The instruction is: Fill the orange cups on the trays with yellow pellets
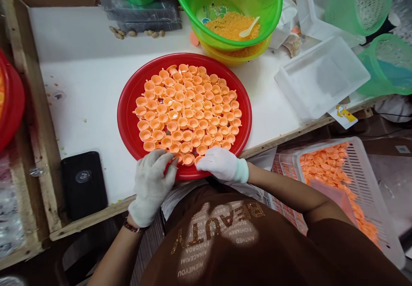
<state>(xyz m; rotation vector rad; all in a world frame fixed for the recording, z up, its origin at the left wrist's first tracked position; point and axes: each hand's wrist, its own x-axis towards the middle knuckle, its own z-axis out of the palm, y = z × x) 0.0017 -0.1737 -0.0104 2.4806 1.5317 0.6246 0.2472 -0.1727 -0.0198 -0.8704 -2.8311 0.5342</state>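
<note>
A round red tray (128, 105) lies in front of me, filled with many small orange plastic cups (187, 103) standing mouth up in close rows. My left hand (152, 183), in a white knit glove, is at the tray's front left rim. Its thumb and fingers are closed on a small orange piece that looks like one of the cups, mostly hidden by the fingertips. My right hand (220, 163), gloved too, reaches over the front rim. Its fingers are together and pinch a cup at the near edge of the rows; the fingertips partly cover it.
Behind the tray stands a green basin (273, 15) with orange granules and a white spoon (249, 27). A black phone (84, 185) lies at left. White bins (322, 77) and green baskets are at right. Below, a crate (383, 200) holds orange pieces. Wooden edging (106, 213) borders the table.
</note>
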